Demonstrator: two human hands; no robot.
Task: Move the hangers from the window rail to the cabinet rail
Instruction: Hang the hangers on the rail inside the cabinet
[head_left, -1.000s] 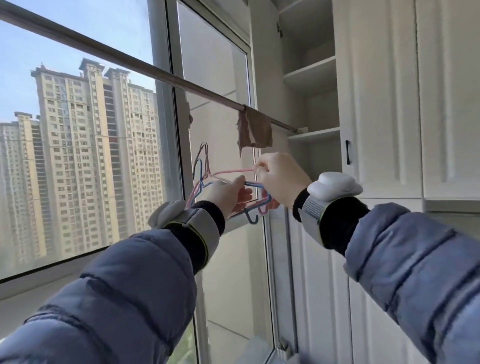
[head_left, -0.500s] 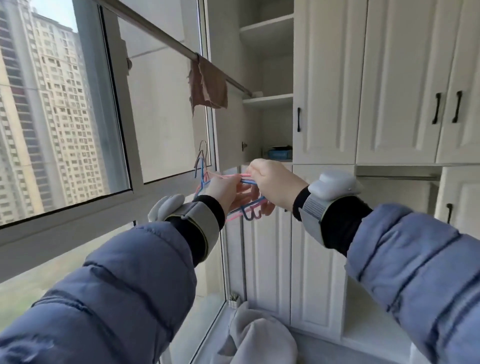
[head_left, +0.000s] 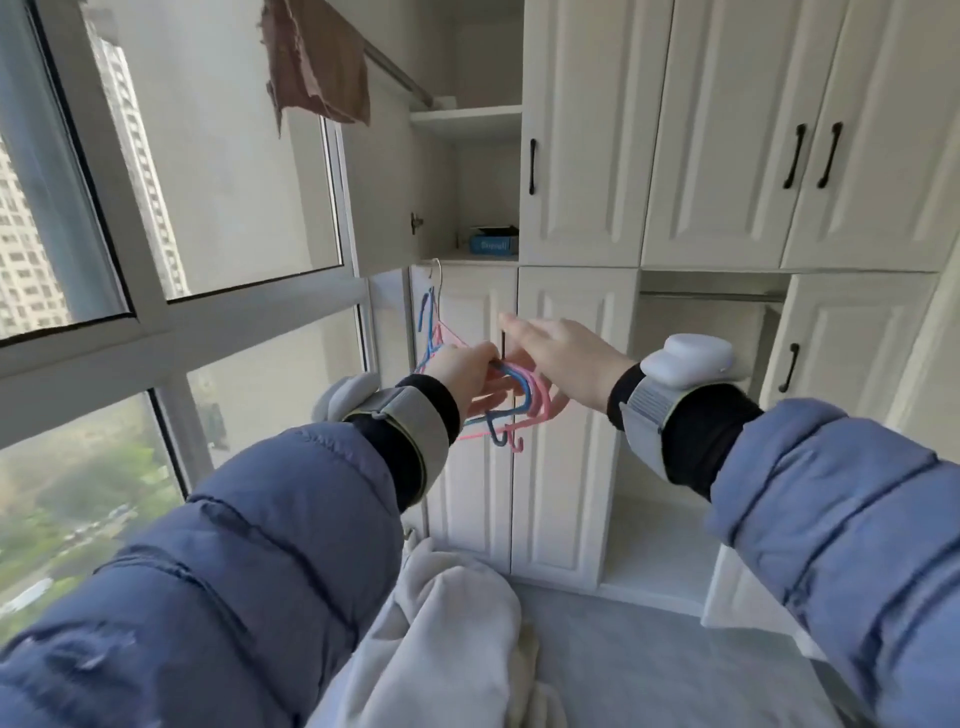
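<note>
Left hand (head_left: 464, 375): fingers curled shut on the bundle of hangers, gripping near the shoulder bend; held out in front of the white lower cabinet doors.
Right hand (head_left: 563, 358): fingers spread flat and loose, palm down, just right of the left hand; lower fingers sit behind the pink wire, touching or nearly so, cannot tell which. No closed grip seen.
Hangers (head_left: 511, 395): thin pink and blue wire ones, bunched together; hooks point up and left of the left hand, small end loops hang below both hands. Off any rail, carried in the air.
Wrist units: white pods strapped on each wrist over blue puffer sleeves.
Cabinet rail (head_left: 711, 296): horizontal bar across the top of the open lower compartment, right of and above the right hand, well apart from the hangers.
Window rail (head_left: 395, 78): runs along the top left into the open upper shelf; brown cloth (head_left: 317, 62) draped over it.
Shelf: blue box (head_left: 493, 244) at its front edge.
Floor: pale fabric heap (head_left: 457, 623) below the arms.
</note>
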